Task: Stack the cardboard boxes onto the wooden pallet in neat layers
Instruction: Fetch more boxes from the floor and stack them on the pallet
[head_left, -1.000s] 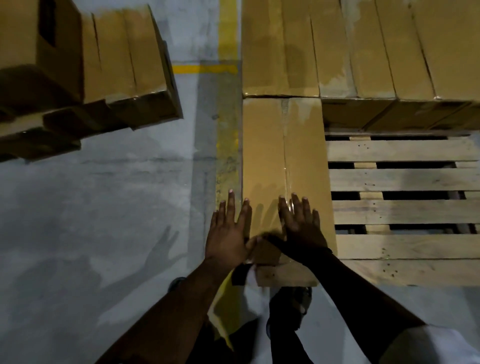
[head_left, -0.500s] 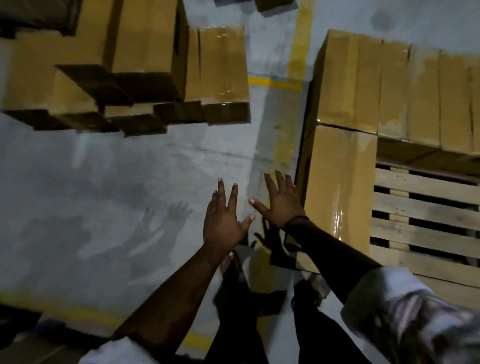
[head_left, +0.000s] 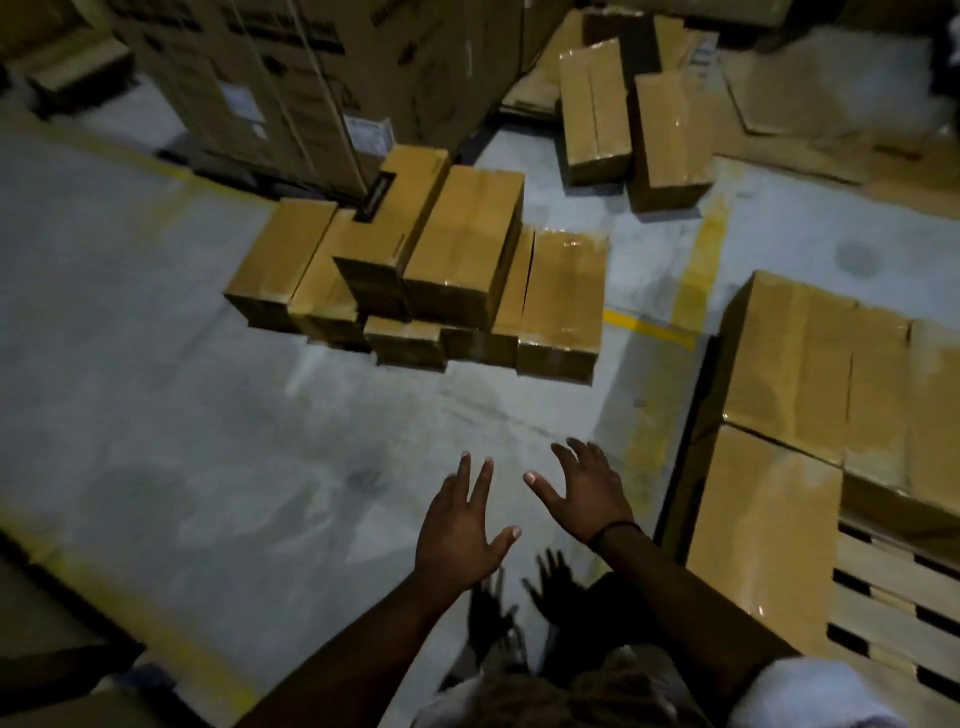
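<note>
Left hand (head_left: 457, 530) and right hand (head_left: 587, 493) spread wide, holding nothing; loose boxes (head_left: 462, 249) ahead; wooden pallet (head_left: 893, 587) right.

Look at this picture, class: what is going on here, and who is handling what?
A person is loading a wooden pallet. Right now both hands are empty: the left hand and right hand reach forward, fingers spread, over the concrete floor toward a loose pile of cardboard boxes ahead. On the right, the pallet carries several packed boxes set side by side, with bare slats left to fill.
</note>
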